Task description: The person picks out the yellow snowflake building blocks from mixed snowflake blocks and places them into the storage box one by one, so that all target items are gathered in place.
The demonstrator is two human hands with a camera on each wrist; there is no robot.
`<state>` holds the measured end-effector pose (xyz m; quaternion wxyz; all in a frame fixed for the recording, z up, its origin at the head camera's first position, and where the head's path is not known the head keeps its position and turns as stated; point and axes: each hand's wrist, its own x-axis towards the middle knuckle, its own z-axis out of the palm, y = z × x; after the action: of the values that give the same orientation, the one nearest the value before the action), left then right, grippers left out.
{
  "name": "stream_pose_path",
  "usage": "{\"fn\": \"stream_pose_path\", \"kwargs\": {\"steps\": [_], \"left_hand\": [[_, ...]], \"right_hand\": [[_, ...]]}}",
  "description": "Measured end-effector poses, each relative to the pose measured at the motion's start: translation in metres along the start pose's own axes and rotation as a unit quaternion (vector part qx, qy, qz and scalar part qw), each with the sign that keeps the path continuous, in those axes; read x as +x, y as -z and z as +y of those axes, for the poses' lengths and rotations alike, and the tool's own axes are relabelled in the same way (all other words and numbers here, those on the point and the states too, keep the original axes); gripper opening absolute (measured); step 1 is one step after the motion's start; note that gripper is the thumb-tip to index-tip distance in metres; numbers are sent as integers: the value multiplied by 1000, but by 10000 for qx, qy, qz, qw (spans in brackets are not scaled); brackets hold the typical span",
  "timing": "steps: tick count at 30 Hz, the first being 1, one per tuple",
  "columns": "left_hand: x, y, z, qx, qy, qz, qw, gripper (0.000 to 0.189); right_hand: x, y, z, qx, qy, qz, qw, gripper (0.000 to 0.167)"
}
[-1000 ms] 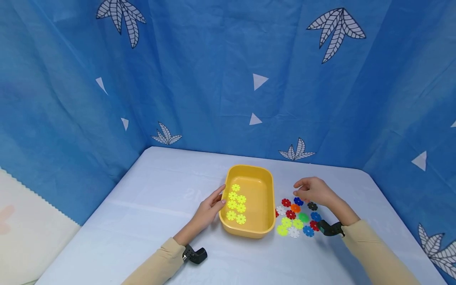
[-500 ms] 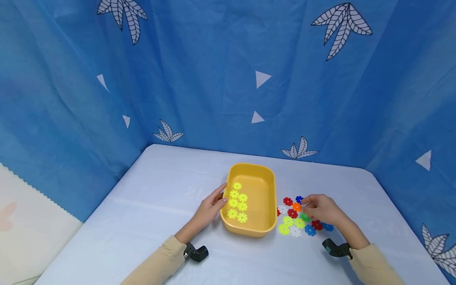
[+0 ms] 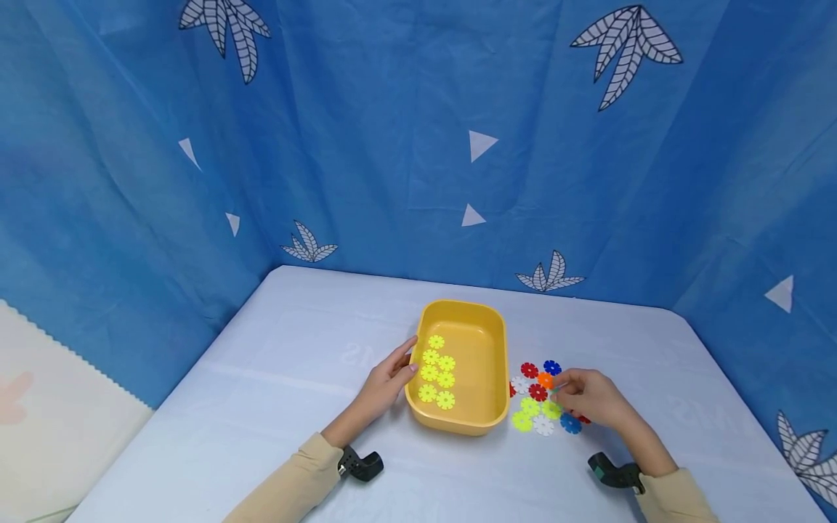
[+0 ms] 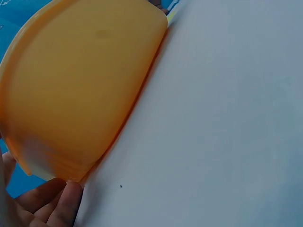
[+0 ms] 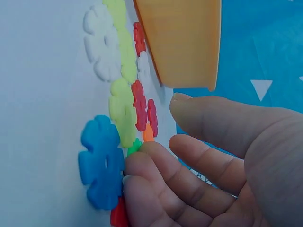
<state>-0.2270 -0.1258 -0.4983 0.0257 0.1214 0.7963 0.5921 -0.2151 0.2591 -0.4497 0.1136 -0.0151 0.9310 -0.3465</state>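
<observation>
A yellow tray [image 3: 458,365] stands mid-table, with several yellow snowflake-shaped building discs [image 3: 429,373] inside along its left side. My left hand [image 3: 387,379] holds the tray by its left wall, thumb on the rim; the left wrist view shows the fingers [image 4: 66,201] at its end. My right hand [image 3: 591,396] reaches over the loose discs, fingers bent. By its fingertips is a green snowflake disc [image 5: 135,146], mostly hidden behind the fingers. In the right wrist view the thumb stands apart from the fingers; I cannot tell whether the green disc is gripped.
Right of the tray lie several loose discs: a dark blue one [image 3: 552,367], an orange one [image 3: 545,380], a white one [image 3: 543,425], a lighter blue one [image 5: 102,162], plus red and yellow ones. A blue curtain [image 3: 405,145] hangs behind the white table [image 3: 294,327].
My right hand has come down and toward me, from above the dark blue disc to the green one, which is now mostly covered. My left hand stays at the tray.
</observation>
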Motion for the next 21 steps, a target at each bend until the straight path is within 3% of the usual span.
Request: {"fn": "stream_pose_path", "kwargs": {"steps": [21], "left_hand": [[0,0,1,46,40,24,10000,57]], "right_hand": [[-3,-8,-8,-375,433,-12,9984,36]]}}
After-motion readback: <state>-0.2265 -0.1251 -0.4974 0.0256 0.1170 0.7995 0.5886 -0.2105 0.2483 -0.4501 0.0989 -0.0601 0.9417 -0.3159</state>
